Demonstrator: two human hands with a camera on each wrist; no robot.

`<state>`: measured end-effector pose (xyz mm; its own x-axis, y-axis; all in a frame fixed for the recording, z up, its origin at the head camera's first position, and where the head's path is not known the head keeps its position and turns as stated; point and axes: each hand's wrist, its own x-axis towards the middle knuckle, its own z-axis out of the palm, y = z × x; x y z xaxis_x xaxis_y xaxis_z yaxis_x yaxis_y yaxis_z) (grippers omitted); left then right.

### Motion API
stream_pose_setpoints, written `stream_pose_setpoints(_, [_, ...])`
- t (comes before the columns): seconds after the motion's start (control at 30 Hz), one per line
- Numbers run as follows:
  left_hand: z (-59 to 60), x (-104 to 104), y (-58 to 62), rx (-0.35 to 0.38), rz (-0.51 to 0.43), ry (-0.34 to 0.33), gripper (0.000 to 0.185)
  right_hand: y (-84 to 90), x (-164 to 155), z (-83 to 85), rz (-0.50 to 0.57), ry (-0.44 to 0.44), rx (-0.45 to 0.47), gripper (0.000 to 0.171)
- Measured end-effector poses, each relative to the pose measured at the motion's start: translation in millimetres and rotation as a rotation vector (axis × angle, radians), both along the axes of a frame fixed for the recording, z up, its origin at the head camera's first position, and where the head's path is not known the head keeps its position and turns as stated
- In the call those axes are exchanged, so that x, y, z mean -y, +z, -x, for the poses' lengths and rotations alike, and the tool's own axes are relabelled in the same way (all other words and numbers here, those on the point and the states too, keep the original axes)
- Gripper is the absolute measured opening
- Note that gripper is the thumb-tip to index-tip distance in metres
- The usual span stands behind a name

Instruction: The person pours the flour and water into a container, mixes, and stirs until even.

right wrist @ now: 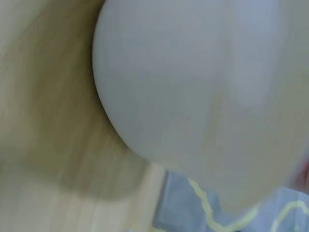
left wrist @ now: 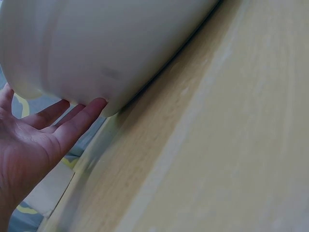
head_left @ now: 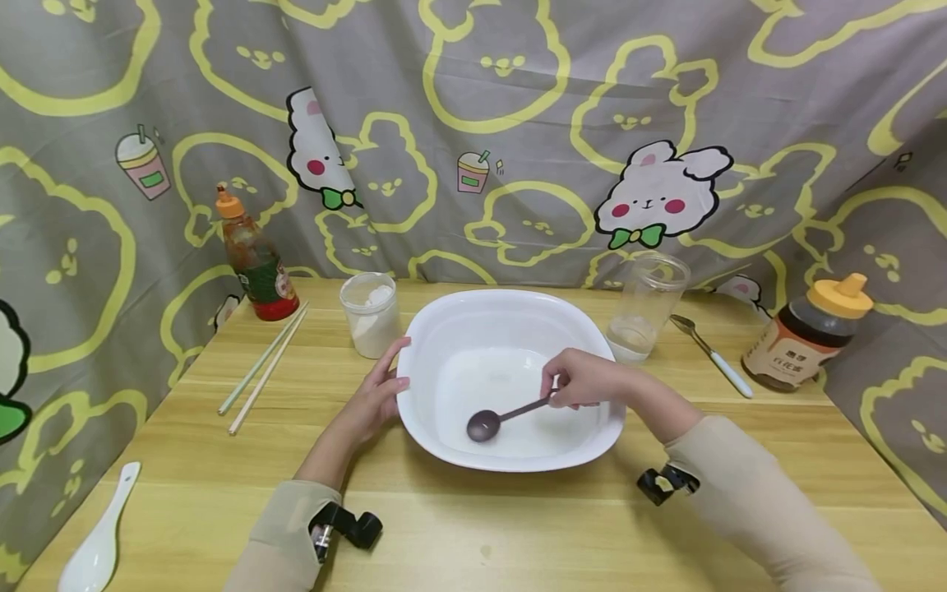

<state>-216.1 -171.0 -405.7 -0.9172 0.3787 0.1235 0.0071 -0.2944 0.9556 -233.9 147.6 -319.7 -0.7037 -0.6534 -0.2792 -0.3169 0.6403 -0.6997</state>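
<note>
on the tabletop (head_left: 473, 526) centre sits a white bowl (head_left: 510, 325); left hand (head_left: 373, 399) flat against its outer wall, fingers straight, steadying. right hand (head_left: 584, 378) pinches the handle of a dark spoon (head_left: 491, 421), spoon head resting on the bowl floor. bowl looks nearly bare, maybe a thin wet film, can't tell. powder jar (head_left: 370, 312), clear glass (head_left: 645, 306), honey bottle (head_left: 810, 333) stand near; judging by that, mixing barely begun, most adding and stirring left

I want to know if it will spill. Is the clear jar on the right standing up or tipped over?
Standing up. The clear jar sits upright on the wooden table, open mouth upward, beside the white bowl. It looks nearly empty.
</note>
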Motion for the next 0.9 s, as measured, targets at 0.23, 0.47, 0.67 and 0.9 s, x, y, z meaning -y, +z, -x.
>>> stream_pose_setpoints(0.23, [-0.6, 0.5, 1.7, 0.004, 0.002, -0.001, 0.063, 21.2, -34.3, -6.9, -0.078, 0.068, -0.127, 0.013])
stream_pose_setpoints(0.47, [-0.7, 2.5, -0.6, 0.01, 0.004, -0.008, 0.063, 34.9, -51.0, -1.0, -0.161, -0.02, -0.19, 0.012])
stream_pose_setpoints(0.67, [-0.3, 2.4, -2.6, -0.043, 0.002, -0.032, 0.064, 32.3, -52.7, 15.5, -0.207, -0.137, -0.213, 0.009])
stream_pose_setpoints(0.9, [0.4, 1.4, -3.0, -0.06, -0.005, -0.039, 0.062, 18.0, -43.8, 36.1, -0.155, -0.262, -0.214, 0.01])
